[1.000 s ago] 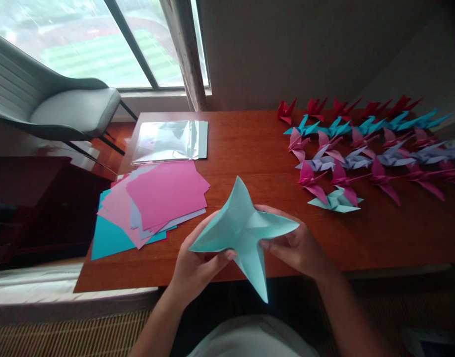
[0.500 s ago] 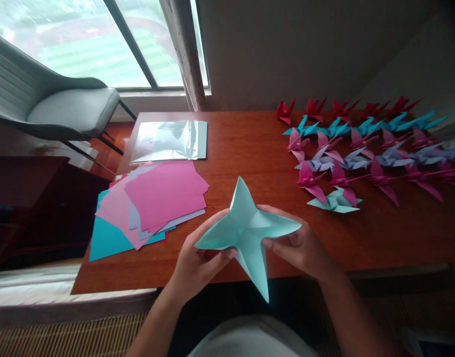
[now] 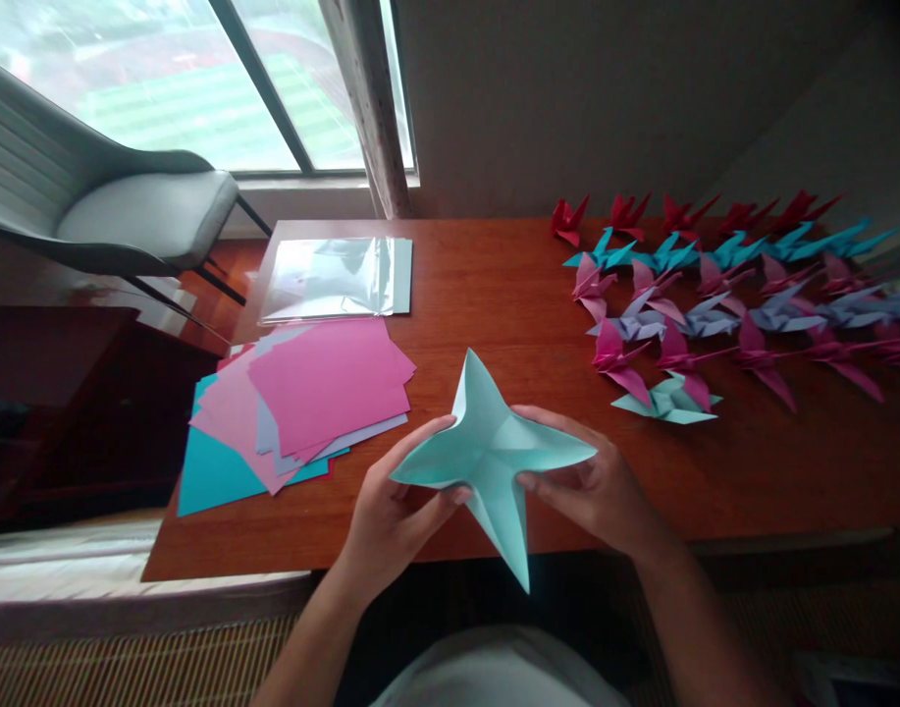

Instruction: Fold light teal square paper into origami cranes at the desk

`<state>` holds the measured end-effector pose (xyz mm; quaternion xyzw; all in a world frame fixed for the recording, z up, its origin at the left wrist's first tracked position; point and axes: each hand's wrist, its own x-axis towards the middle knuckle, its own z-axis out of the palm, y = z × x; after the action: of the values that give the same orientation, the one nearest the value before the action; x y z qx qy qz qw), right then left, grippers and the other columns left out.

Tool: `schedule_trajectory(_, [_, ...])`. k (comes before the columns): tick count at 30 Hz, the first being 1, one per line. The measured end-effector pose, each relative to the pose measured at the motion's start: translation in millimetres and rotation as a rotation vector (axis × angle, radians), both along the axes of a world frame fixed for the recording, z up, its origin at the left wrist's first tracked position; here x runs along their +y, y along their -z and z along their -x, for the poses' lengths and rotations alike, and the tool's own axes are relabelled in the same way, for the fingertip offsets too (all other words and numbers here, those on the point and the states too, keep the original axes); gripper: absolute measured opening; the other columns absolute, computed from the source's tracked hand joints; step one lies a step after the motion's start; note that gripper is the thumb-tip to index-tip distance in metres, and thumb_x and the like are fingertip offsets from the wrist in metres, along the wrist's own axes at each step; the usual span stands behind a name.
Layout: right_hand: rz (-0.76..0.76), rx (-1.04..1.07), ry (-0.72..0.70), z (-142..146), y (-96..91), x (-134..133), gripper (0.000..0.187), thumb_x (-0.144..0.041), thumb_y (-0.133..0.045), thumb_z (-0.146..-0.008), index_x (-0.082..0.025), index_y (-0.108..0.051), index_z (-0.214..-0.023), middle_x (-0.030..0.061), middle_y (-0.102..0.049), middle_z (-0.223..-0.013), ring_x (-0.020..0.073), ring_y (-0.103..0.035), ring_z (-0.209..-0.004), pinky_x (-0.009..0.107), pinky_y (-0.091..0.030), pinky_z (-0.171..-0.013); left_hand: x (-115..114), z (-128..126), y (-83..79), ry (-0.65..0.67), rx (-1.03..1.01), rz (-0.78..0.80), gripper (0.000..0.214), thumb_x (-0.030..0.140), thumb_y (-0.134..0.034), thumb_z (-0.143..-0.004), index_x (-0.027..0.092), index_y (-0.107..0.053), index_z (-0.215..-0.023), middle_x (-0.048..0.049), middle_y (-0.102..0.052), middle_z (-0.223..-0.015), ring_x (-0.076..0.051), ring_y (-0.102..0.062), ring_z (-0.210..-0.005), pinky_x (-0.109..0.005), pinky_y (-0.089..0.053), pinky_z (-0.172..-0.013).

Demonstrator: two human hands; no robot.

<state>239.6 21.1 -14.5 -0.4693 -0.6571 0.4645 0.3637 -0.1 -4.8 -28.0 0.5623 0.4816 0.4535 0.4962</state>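
Note:
A mint green folded paper (image 3: 494, 447), opened out into a four-pointed star, is held up over the table's front edge. My left hand (image 3: 401, 506) grips its left side, thumb on the near edge and fingers behind. On the other side my right hand (image 3: 589, 486) pinches the right part in the same way. The star's lowest point hangs past the table edge, and its centre is slightly hollow. Some of my fingers are hidden behind the paper. A finished mint green paper crane (image 3: 670, 400) lies on the table to the right.
Rows of red cranes (image 3: 685, 211), blue cranes (image 3: 674, 253), pink, lavender and magenta cranes (image 3: 618, 358) stand at the right of the wooden table (image 3: 479, 285). Fanned paper sheets (image 3: 332, 383) lie at left, below a clear plastic packet (image 3: 328, 280). A chair (image 3: 147, 206) stands by the window.
The star stays in both hands, tilted very slightly, its lowest point a little higher. The whole view has shifted a touch; the things on the table stay in place.

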Motion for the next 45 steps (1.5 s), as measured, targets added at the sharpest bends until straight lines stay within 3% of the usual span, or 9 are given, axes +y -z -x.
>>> schedule_trajectory(7, [-0.061, -0.045, -0.029, -0.5, -5.4, 3.1, 0.046, -0.028, -0.077, -0.085, -0.028, -0.062, -0.128, 0.0043, -0.071, -0.125, 0.0207, -0.067, -0.113, 0.032, -0.054, -0.099, 6.3, -0.8, -8.7, -0.007, 0.106, -0.130, 0.053, 0.019, -0.080, -0.081, 0.031, -0.064, -0.130, -0.0048, -0.063, -0.131, -0.023, -0.060, -0.121, -0.033, -0.050, -0.102])
schedule_trajectory(12, [-0.104, -0.066, -0.076, 0.3, -10.6, 6.2, 0.044, -0.033, -0.078, -0.084, -0.025, -0.063, -0.125, 0.0058, -0.069, -0.118, 0.0213, -0.066, -0.111, 0.030, -0.053, -0.096, 4.9, 0.7, -9.2, 0.020, 0.103, -0.126, 0.052, 0.018, -0.078, -0.082, 0.029, -0.063, -0.131, -0.0074, -0.060, -0.138, -0.025, -0.057, -0.129, -0.037, -0.048, -0.107])
schedule_trajectory(18, [-0.176, -0.136, -0.048, 1.8, -10.7, 5.1, 0.045, -0.030, -0.077, -0.085, -0.026, -0.063, -0.128, 0.0062, -0.071, -0.123, 0.0220, -0.067, -0.114, 0.031, -0.054, -0.098, 1.0, 2.4, -3.5, -0.005, 0.119, -0.091, 0.056, 0.020, -0.080, -0.081, 0.031, -0.061, -0.133, -0.0071, -0.064, -0.135, -0.026, -0.060, -0.125, -0.038, -0.048, -0.108])
schedule_trajectory(21, [-0.165, -0.139, -0.014, 4.3, -9.0, 2.4, 0.052, -0.028, -0.075, -0.086, -0.026, -0.058, -0.135, 0.0056, -0.073, -0.119, 0.0206, -0.071, -0.104, 0.030, -0.058, -0.090, 0.3, -0.8, -3.9, -0.018, 0.121, -0.092, 0.058, 0.021, -0.081, -0.081, 0.029, -0.061, -0.134, -0.0080, -0.065, -0.134, -0.026, -0.061, -0.124, -0.037, -0.050, -0.106])
schedule_trajectory(24, [-0.134, -0.115, 0.005, 6.5, -7.9, 0.1, 0.055, -0.027, -0.074, -0.086, -0.027, -0.055, -0.138, 0.0023, -0.076, -0.105, 0.0179, -0.073, -0.092, 0.026, -0.061, -0.081, -0.6, -6.4, -8.2, -0.036, 0.094, -0.066, 0.058, 0.021, -0.081, -0.080, 0.027, -0.061, -0.134, -0.0077, -0.070, -0.127, -0.022, -0.069, -0.110, -0.030, -0.057, -0.094])
schedule_trajectory(29, [-0.133, -0.106, 0.026, 8.3, -5.4, -1.1, 0.049, -0.027, -0.074, -0.086, -0.027, -0.059, -0.132, 0.0051, -0.075, -0.118, 0.0208, -0.072, -0.103, 0.029, -0.060, -0.087, -0.9, -12.8, -18.3, -0.034, -0.006, -0.042, 0.059, 0.019, -0.080, -0.080, 0.027, -0.061, -0.134, -0.0031, -0.077, -0.110, -0.014, -0.073, -0.081, -0.020, -0.060, -0.071])
schedule_trajectory(36, [-0.124, -0.111, 0.034, 8.6, -5.1, -0.1, 0.047, -0.024, -0.073, -0.085, -0.025, -0.062, -0.130, 0.0065, -0.074, -0.121, 0.0221, -0.074, -0.102, 0.031, -0.061, -0.089, 0.0, -15.5, -18.1, -0.094, -0.012, -0.049, 0.056, 0.017, -0.081, -0.078, 0.025, -0.065, -0.131, -0.0062, -0.075, -0.121, -0.021, -0.074, -0.103, -0.025, -0.061, -0.084])
schedule_trajectory(41, [-0.114, -0.125, 0.053, 5.6, -5.8, -1.6, 0.043, -0.025, -0.072, -0.086, -0.025, -0.064, -0.129, 0.0064, -0.074, -0.123, 0.0243, -0.074, -0.106, 0.033, -0.060, -0.092, 1.4, -17.5, -16.5, -0.120, 0.020, -0.014, 0.052, 0.022, -0.079, -0.080, 0.020, -0.065, -0.130, -0.0081, -0.077, -0.113, -0.020, -0.075, -0.093, -0.027, -0.062, -0.082])
schedule_trajectory(45, [-0.077, -0.098, 0.091, 4.6, -2.9, -3.5, 0.023, -0.031, -0.071, -0.089, -0.023, -0.069, -0.110, 0.0058, -0.079, -0.103, 0.0240, -0.076, -0.091, 0.033, -0.062, -0.081, 1.5, -18.1, -13.4, -0.130, -0.005, 0.001, 0.051, 0.024, -0.078, -0.081, 0.021, -0.064, -0.130, -0.0062, -0.078, -0.108, -0.017, -0.074, -0.087, -0.025, -0.061, -0.079])
